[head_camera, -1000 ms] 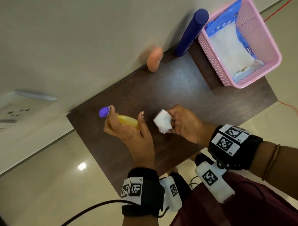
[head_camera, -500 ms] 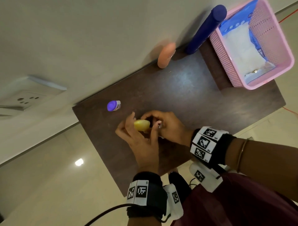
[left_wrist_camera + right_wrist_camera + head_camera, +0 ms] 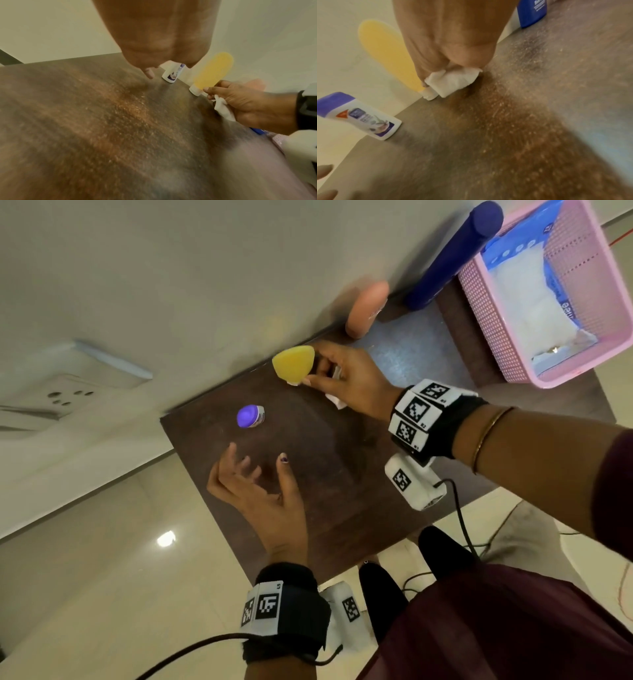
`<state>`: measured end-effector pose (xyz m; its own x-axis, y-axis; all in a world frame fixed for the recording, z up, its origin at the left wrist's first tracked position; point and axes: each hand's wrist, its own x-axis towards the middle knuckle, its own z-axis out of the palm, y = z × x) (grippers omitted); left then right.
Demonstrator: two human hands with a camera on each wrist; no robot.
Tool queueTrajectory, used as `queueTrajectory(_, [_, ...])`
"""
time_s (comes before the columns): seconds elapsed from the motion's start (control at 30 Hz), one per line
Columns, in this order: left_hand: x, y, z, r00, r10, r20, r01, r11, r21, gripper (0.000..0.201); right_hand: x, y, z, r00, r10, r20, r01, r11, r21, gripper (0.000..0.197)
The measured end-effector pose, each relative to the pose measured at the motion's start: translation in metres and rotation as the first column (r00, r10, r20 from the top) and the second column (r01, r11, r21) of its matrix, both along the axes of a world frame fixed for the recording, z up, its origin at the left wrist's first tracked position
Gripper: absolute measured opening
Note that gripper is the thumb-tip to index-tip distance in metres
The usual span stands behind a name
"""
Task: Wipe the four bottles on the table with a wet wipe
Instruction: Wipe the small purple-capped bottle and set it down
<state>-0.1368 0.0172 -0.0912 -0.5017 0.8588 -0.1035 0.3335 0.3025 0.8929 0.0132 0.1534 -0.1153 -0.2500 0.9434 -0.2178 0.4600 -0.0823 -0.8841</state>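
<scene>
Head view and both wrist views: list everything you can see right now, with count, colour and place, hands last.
table: 1, dark brown, against the wall
yellow bottle: 1, yellow with white cap, cap-down at the table's wall edge, held
purple-capped bottle: 1, white with purple cap, upright, left of the yellow one
peach bottle: 1, peach, by the wall
blue bottle: 1, dark blue, tall, beside the basket
basket: 1, pink, table's right end, holding a blue-and-white pack
wet wipe: 1, white, in the right hand
left hand: empty, fingers spread above the table
right hand: grips the yellow bottle and wipe

Dark wooden table (image 3: pixel 342 474) against a cream wall (image 3: pixel 171 268) — glossy tiled floor (image 3: pixel 102 577).
</scene>
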Motion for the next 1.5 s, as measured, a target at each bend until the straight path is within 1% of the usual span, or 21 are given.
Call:
queueTrajectory(0.1, [-0.008, 0.007, -0.001, 0.995, -0.039, 0.095, 0.047, 0.996, -0.08, 0.063, 0.001, 0.01, -0.004, 0.999, 0.024, 0.036, -0.025, 0.999, 0.028, 0.042])
queueTrajectory(0.2, [-0.014, 0.018, -0.004, 0.99, -0.072, 0.119, 0.086, 0.989, -0.117, 0.066, 0.0, 0.013, -0.008, 0.998, 0.034, 0.057, -0.037, 0.998, 0.053, 0.043])
queueTrajectory(0.37, [-0.019, 0.034, -0.011, 0.985, -0.143, 0.097, 0.155, 0.98, -0.124, 0.057, -0.003, 0.015, -0.009, 0.996, 0.041, 0.075, -0.048, 0.995, 0.088, 0.043])
queueTrajectory(0.5, [-0.018, 0.042, -0.015, 0.986, -0.154, 0.07, 0.161, 0.98, -0.113, 0.051, -0.001, 0.015, -0.008, 0.995, 0.048, 0.086, -0.056, 0.994, 0.089, 0.043])
queueTrajectory(0.63, [-0.018, 0.046, -0.018, 0.989, -0.148, 0.002, 0.148, 0.984, -0.102, 0.042, 0.0, 0.012, -0.007, 0.995, 0.042, 0.092, -0.048, 0.997, 0.064, 0.047])
queueTrajectory(0.67, [-0.018, 0.046, -0.019, 0.989, -0.148, -0.02, 0.146, 0.985, -0.093, 0.039, 0.0, 0.01, -0.007, 0.996, 0.022, 0.083, -0.026, 0.998, 0.057, 0.045])
queueTrajectory(0.73, [-0.018, 0.046, -0.017, 0.988, -0.145, -0.057, 0.139, 0.986, -0.094, 0.033, 0.0, 0.004, -0.006, 0.997, -0.032, 0.073, 0.029, 0.999, 0.044, 0.031])
queueTrajectory(0.8, [-0.017, 0.044, -0.013, 0.991, -0.127, -0.052, 0.12, 0.985, -0.127, 0.029, 0.0, -0.006, -0.002, 0.993, -0.099, 0.063, 0.1, 0.995, -0.006, 0.014])
queueTrajectory(0.83, [-0.016, 0.041, -0.011, 0.993, -0.113, -0.035, 0.106, 0.981, -0.161, 0.028, 0.001, -0.012, 0.0, 0.988, -0.143, 0.059, 0.145, 0.989, -0.039, 0.01])
queueTrajectory(0.9, [-0.013, 0.035, -0.007, 0.995, -0.086, 0.05, 0.095, 0.971, -0.217, 0.025, 0.003, -0.025, 0.005, 0.962, -0.265, 0.057, 0.271, 0.95, -0.154, 0.012])
queueTrajectory(0.93, [-0.01, 0.031, -0.005, 0.988, -0.075, 0.132, 0.104, 0.968, -0.23, 0.02, 0.006, -0.032, 0.008, 0.941, -0.334, 0.061, 0.339, 0.912, -0.232, 0.014])
queueTrajectory(1.0, [-0.001, 0.025, 0.004, 0.946, -0.047, 0.321, 0.131, 0.961, -0.245, 0.014, 0.015, -0.045, 0.013, 0.882, -0.47, 0.043, 0.444, 0.795, -0.413, 0.016])
queueTrajectory(1.03, [0.004, 0.023, 0.007, 0.919, -0.036, 0.394, 0.148, 0.955, -0.258, 0.015, 0.02, -0.053, 0.015, 0.852, -0.523, 0.01, 0.452, 0.726, -0.518, 0.016])
queueTrajectory(1.07, [0.009, 0.021, 0.01, 0.893, -0.023, 0.449, 0.162, 0.948, -0.273, 0.018, 0.024, -0.06, 0.02, 0.83, -0.558, -0.009, 0.441, 0.665, -0.603, 0.021])
queueTrajectory(1.1, [0.014, 0.019, 0.013, 0.866, -0.01, 0.5, 0.174, 0.944, -0.282, 0.02, 0.028, -0.068, 0.023, 0.816, -0.578, -0.022, 0.421, 0.619, -0.664, 0.029])
queueTrajectory(1.13, [0.018, 0.018, 0.016, 0.837, -0.001, 0.548, 0.186, 0.941, -0.283, 0.023, 0.031, -0.075, 0.026, 0.803, -0.594, -0.048, 0.396, 0.592, -0.702, 0.03])
queueTrajectory(1.2, [0.028, 0.019, 0.022, 0.789, 0.011, 0.614, 0.208, 0.936, -0.284, 0.028, 0.036, -0.087, 0.032, 0.814, -0.575, -0.082, 0.365, 0.617, -0.697, 0.013])
queueTrajectory(1.27, [0.035, 0.023, 0.025, 0.768, 0.022, 0.64, 0.204, 0.939, -0.277, 0.02, 0.034, -0.09, 0.034, 0.86, -0.504, -0.082, 0.339, 0.682, -0.648, 0.019])
queueTrajectory(1.37, [0.04, 0.028, 0.026, 0.776, 0.1, 0.623, 0.098, 0.957, -0.274, 0.015, 0.016, -0.076, 0.036, 0.916, -0.394, -0.074, 0.305, 0.805, -0.508, 0.016])
queueTrajectory(1.43, [0.038, 0.027, 0.027, 0.784, 0.148, 0.603, 0.016, 0.966, -0.257, 0.015, -0.003, -0.058, 0.031, 0.932, -0.36, -0.044, 0.315, 0.864, -0.393, 0.024])
queueTrajectory(1.5, [0.034, 0.021, 0.027, 0.793, 0.182, 0.581, -0.035, 0.966, -0.255, 0.015, -0.021, -0.04, 0.024, 0.919, -0.393, -0.03, 0.365, 0.877, -0.313, 0.039])
